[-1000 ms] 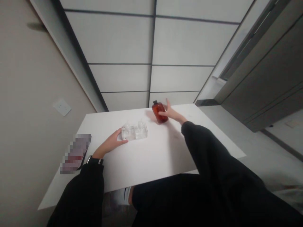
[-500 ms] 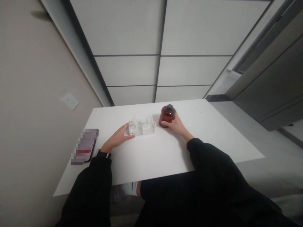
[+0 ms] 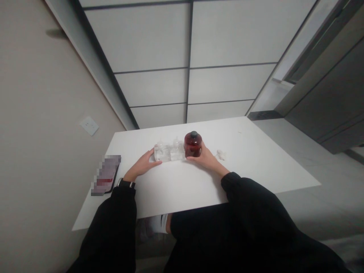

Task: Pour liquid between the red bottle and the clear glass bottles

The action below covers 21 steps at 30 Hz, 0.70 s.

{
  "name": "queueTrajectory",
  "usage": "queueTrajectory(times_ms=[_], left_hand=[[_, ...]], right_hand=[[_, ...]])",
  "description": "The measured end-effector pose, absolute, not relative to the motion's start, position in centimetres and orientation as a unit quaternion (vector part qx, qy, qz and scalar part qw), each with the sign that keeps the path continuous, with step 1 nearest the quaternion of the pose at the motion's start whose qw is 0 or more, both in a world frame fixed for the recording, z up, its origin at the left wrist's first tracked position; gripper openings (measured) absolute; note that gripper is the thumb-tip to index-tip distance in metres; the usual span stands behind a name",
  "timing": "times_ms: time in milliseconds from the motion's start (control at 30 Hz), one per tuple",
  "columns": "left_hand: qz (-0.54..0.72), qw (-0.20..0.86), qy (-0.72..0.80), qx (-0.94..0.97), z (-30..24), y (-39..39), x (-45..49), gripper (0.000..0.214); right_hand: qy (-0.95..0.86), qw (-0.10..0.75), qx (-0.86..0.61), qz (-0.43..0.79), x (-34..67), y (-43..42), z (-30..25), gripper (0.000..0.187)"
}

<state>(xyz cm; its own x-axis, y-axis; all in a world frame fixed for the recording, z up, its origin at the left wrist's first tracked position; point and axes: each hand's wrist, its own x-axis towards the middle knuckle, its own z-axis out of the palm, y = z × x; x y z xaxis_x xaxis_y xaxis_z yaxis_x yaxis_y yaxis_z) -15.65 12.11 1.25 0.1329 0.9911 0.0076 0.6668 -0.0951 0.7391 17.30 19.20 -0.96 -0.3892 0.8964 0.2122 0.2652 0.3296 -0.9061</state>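
Note:
My left hand (image 3: 144, 163) grips the left end of a clear container (image 3: 163, 153), its thumb along the front and its fingers on the far side. The container appears to hold clear pieces with pointed tops; their kind is hard to make out. Right beside it stands a dark red-brown bottle (image 3: 193, 146) with a black cap (image 3: 193, 134), upright and against or very near the container's right end. My right hand (image 3: 206, 157) is wrapped round the bottle's right side, thumb in front.
A phone (image 3: 107, 174) lies at the left edge of the white table (image 3: 182, 189). Right of my right hand is a small crumpled whitish thing (image 3: 221, 154). Behind the table stands a panelled white cabinet (image 3: 222, 83); a wall with a socket (image 3: 89, 125) is at the left.
My right hand has brought the bottle leftward to the container's right end. The small whitish thing has come into view behind my right hand. My left hand keeps its hold.

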Motion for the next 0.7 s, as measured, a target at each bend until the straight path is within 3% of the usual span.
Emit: queueTrajectory(times_ms=[233, 400, 567, 700], left_hand=[[0.267, 0.312, 0.605, 0.683, 1.4, 12.1, -15.6, 0.089], [0.274, 0.323, 0.6, 0.678, 1.3, 12.1, -15.6, 0.095], [0.307, 0.317, 0.601, 0.667, 1.1, 11.9, -15.5, 0.109], [0.361, 0.291, 0.588, 0.663, 1.4, 11.9, -15.0, 0.102]], right_hand=[[-0.733, 0.375, -0.371, 0.429, 18.7, 19.5, 0.2, 0.101], [-0.739, 0.346, -0.382, 0.434, 18.8, 19.7, 0.1, 0.124], [-0.734, 0.346, -0.404, 0.421, 18.9, 19.6, 0.2, 0.124], [-0.731, 0.376, -0.408, 0.397, 18.7, 19.4, 0.4, 0.128]])
